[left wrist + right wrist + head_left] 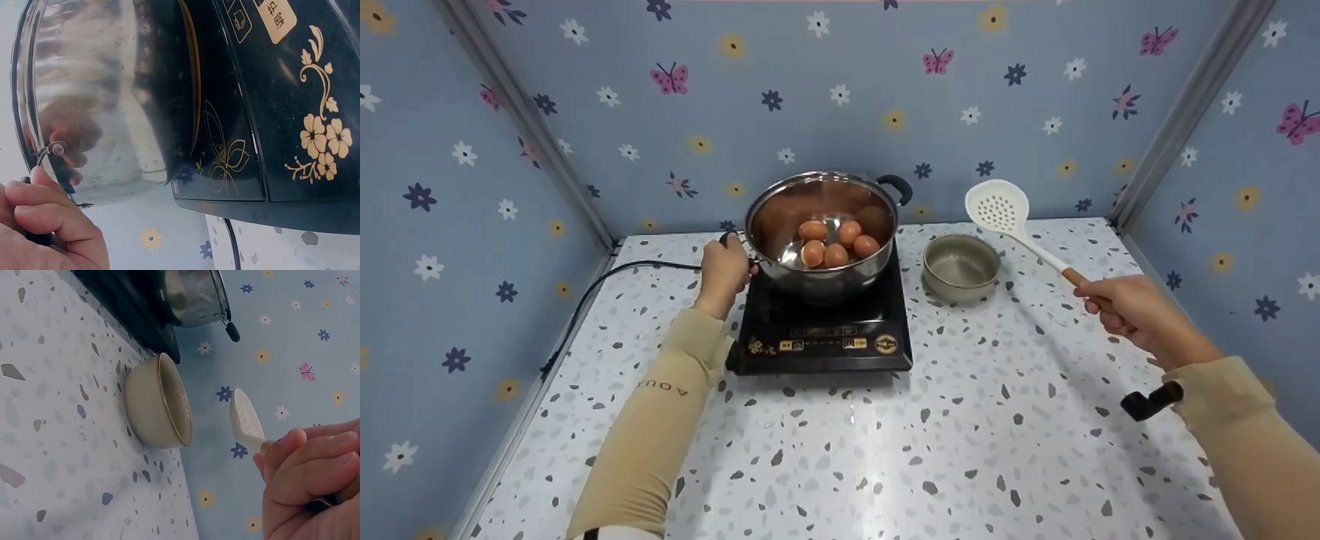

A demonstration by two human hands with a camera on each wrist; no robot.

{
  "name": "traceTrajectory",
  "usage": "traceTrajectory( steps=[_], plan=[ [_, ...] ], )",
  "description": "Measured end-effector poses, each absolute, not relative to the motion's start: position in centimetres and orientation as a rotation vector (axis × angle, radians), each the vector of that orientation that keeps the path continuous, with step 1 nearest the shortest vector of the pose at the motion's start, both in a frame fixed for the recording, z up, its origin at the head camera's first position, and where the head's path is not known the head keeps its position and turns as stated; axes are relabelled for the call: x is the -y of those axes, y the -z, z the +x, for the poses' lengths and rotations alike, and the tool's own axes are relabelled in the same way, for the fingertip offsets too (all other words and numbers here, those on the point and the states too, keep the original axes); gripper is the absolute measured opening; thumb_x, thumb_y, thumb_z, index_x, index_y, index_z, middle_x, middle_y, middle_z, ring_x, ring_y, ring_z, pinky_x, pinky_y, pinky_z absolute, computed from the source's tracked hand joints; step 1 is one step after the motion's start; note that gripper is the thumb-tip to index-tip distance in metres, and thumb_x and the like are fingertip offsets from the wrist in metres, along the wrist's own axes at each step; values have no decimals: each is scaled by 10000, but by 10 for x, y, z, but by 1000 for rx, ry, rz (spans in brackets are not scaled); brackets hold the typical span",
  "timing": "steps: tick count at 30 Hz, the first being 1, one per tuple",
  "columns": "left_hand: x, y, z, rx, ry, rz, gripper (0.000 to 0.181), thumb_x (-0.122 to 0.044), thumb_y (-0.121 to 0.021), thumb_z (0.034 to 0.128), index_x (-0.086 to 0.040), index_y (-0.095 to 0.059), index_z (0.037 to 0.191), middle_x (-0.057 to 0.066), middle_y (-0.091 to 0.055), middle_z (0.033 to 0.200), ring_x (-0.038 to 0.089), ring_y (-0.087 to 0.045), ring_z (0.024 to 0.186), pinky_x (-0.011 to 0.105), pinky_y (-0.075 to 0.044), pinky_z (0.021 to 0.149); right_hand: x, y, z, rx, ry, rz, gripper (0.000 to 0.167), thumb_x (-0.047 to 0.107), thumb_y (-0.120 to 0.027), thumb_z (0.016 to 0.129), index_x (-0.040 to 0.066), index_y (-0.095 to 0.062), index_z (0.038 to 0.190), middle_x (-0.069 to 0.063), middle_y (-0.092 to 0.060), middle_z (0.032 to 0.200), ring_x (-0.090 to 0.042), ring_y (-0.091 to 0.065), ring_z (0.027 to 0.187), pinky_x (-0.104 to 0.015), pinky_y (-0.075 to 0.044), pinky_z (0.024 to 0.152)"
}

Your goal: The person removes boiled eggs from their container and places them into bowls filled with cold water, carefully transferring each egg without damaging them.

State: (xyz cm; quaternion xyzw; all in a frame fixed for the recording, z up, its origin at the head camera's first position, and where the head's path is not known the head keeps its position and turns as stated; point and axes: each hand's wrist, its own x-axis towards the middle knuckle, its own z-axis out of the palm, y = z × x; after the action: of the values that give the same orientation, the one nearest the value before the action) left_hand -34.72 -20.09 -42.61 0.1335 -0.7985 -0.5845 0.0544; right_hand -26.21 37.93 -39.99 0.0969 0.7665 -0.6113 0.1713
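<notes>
A steel pot (825, 281) stands on a black induction cooker (821, 345), with several brown eggs (835, 256) lying in its bottom. My left hand (723, 274) grips the pot's left black handle; the left wrist view shows the fingers (53, 216) curled round it. Out to the right, my right hand (1132, 307) holds a white slotted spoon (997, 206) by its wooden handle. The spoon's perforated head hangs in the air, above and right of a grey-green ceramic bowl (960, 289). Inside that bowl I see nothing but its bare bottom.
A black power cord (607, 274) runs from beside the cooker to the left edge of the speckled table (840, 465). Flower-patterned wall panels (840, 97) enclose the back and both sides. The pot's other black handle (896, 187) points to the back right.
</notes>
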Motion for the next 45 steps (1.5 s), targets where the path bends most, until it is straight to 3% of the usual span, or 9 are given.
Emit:
traceTrajectory(
  steps=[9, 20, 30, 37, 45],
  plan=[
    [202, 427, -346, 2454, 1760, 412, 429, -319, -283, 1185, 35, -496, 1304, -39, -580, 675, 46, -499, 505, 205, -394, 492, -369, 374, -266, -2254, 1697, 194, 287, 270, -610, 1127, 302, -811, 926, 85, -631, 688, -43, -396, 462, -226, -368, 477],
    [202, 429, -350, 2423, 1785, 421, 403, -315, -289, 1184, 25, -485, 1280, 38, -614, 709, 61, -488, 477, 219, -385, 468, -351, 347, -272, -2346, 1617, 80, 274, 254, -626, 1122, 287, -822, 933, 63, -639, 712, -51, -386, 442, -228, -350, 444],
    [198, 426, -349, 2414, 1724, 445, 336, -287, -303, 1184, -43, -510, 1082, -43, -586, 586, 46, -468, 413, 199, -373, 433, -332, 326, -280, -2411, 1543, -3, 215, 242, -659, 1102, 258, -817, 957, 49, -644, 701, -58, -378, 428, -238, -332, 429],
    [199, 426, -348, 2430, 1727, 435, 328, -287, -289, 1183, -45, -495, 1103, -9, -603, 646, 60, -479, 451, 206, -380, 457, -315, 313, -289, -2451, 1478, -37, 163, 238, -684, 1089, 145, -818, 1072, 32, -643, 699, -61, -378, 432, -240, -330, 429],
    [198, 428, -347, 2407, 1752, 428, 333, -290, -289, 1183, -28, -490, 1142, -46, -559, 621, 67, -472, 472, 211, -382, 470, -294, 299, -300, -2505, 1368, -71, 313, 237, -672, 1095, -29, -733, 1250, 23, -630, 705, -78, -358, 444, -250, -317, 449]
  ],
)
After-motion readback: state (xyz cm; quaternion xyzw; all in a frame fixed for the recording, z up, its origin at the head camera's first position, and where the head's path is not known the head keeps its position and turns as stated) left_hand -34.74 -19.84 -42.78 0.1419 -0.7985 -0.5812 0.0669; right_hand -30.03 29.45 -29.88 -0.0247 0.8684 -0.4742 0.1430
